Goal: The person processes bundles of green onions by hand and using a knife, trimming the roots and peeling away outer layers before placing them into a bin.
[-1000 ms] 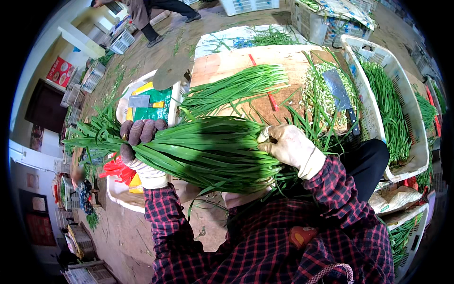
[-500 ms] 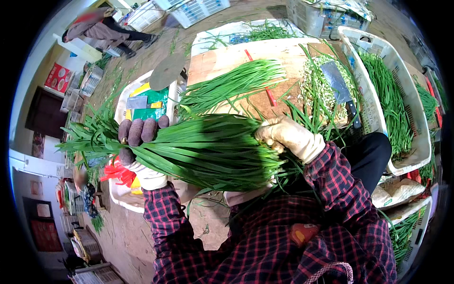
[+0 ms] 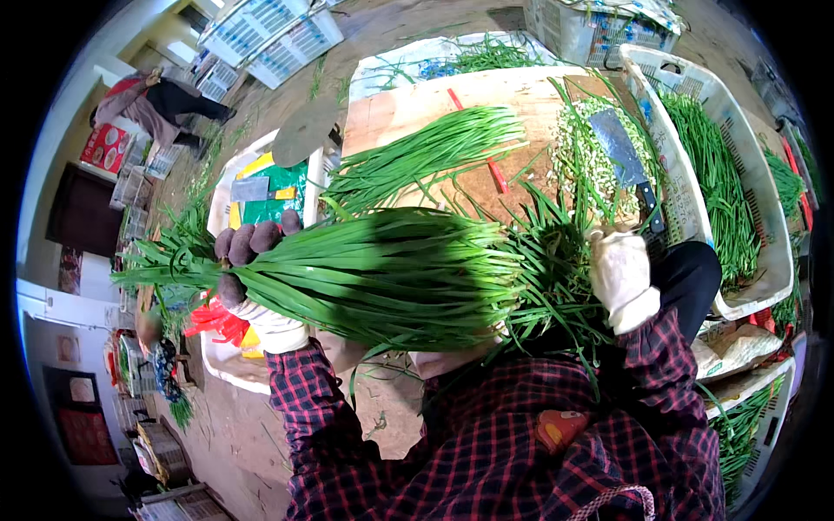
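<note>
Across the left grip (image 3: 250,246) lies the bunch (image 3: 382,278), a thick fan of green leaves, and that gloved hand is clamped firmly around its leafy end, fingers over the top, thumb on the near side. Tips spray out to the left of that grip; pale stem ends fan away to its right, toward the right grip (image 3: 621,269). That one stands apart from the bunch, fingers curled, and whether anything is pinched in them, I cannot tell! Between bunch and right grip, a tangle of loose greens (image 3: 556,291); just right of that grip, a dark-trousered knee (image 3: 691,273). Look beyond the two grips: the worktop (image 3: 408,97), carrying a second bunch (image 3: 434,148) with a red strip (image 3: 497,175) by its stem ends. Straight ahead of the right grip, a cleaver (image 3: 615,143) rests on chopped bits (image 3: 569,165), dark handle pointing back toward the hand. Further right of it, a long white crate (image 3: 673,187) holds more greens (image 3: 708,182). Back to the left grip: just beyond it, a small blade (image 3: 250,189) on a green packet (image 3: 268,211) in a white tub (image 3: 316,187), and on its near side, red ties (image 3: 217,323).
</note>
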### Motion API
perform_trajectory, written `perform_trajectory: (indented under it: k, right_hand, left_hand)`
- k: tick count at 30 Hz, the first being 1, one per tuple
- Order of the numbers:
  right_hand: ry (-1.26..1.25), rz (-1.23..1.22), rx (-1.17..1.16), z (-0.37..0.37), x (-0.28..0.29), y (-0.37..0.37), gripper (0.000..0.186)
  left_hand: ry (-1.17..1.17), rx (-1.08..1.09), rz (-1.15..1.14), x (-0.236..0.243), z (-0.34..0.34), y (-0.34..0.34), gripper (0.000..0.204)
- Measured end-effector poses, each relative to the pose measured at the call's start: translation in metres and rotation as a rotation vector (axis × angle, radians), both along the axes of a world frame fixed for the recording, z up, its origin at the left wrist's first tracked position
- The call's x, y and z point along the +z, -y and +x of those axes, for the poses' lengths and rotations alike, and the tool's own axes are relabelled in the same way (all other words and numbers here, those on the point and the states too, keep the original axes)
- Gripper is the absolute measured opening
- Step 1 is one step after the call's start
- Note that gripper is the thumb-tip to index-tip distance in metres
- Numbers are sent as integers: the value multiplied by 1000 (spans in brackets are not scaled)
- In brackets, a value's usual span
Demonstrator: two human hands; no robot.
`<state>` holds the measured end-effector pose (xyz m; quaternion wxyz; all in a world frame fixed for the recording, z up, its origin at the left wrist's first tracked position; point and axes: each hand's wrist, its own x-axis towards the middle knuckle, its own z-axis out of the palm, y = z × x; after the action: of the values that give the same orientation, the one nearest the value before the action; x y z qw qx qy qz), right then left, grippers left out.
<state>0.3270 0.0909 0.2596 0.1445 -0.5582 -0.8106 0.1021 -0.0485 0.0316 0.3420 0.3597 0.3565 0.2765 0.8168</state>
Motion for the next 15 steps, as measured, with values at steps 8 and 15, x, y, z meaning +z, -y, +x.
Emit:
perform_trajectory:
  k: [8,15]
  right_hand:
    - [-416,371,292,-95,1,14,17]
    - [-250,346,498,-101,10,1,15]
  left_hand:
    - [-52,-183,77,1,1,-5,27]
    - [271,-321,105,1,2,-5,37]
